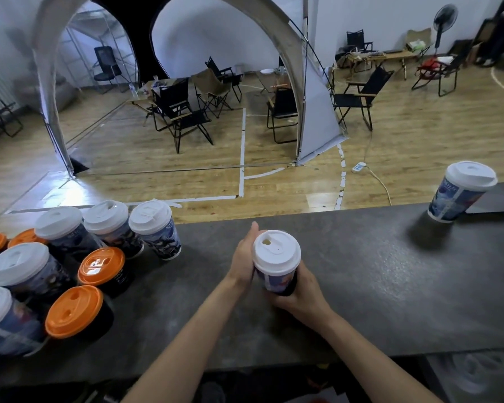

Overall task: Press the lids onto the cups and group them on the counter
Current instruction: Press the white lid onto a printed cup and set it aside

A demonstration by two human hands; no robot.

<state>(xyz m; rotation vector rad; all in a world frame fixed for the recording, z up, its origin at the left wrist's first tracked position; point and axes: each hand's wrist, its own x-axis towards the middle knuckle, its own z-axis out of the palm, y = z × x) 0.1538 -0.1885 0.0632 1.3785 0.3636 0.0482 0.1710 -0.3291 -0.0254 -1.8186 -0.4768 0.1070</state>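
Mid-tabletop [361, 271], toward near edge: cup [274, 282] with white lid [275, 251] held in both; right grip [298, 295] wrapped round lower body; left grip [243, 257] cupping its side, fingertips hidden; I can't tell if lid fully seated; my read of risks: unseated rim popping under squeeze; sliding left, clipping crowded group [101, 266], toppling neighbours; lone cup [460, 196] far right overlooked.

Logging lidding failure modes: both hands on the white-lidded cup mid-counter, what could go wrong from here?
Left hand and right hand grip the held cup by its wall; squeezing might loosen its lid. Grouped cups at left stand packed; pushing it in could topple one. Lone cup stands near the counter's far edge and could get knocked off.
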